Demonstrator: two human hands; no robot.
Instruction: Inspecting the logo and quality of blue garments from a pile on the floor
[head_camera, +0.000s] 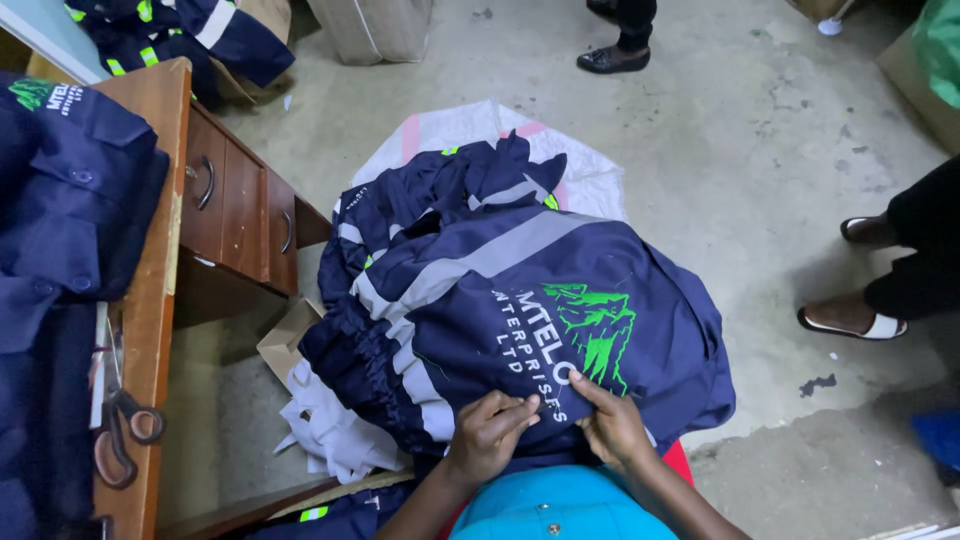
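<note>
The concrete floor (720, 150) carries a white sack (590, 175) so the heap of navy jackets (440, 200) stays off the dust. One navy jacket (520, 310) lies spread over my lap, its back up, so the grey stripe and green printed emblem (595, 330) face me. My left hand (490, 432) is curled, its fingertips pinching the cloth beside the print; my right hand (612, 425) presses there too, forefinger out, holding it taut. Scissors (120, 435) wait on the wooden surface (150, 300) at my left, within reach.
</note>
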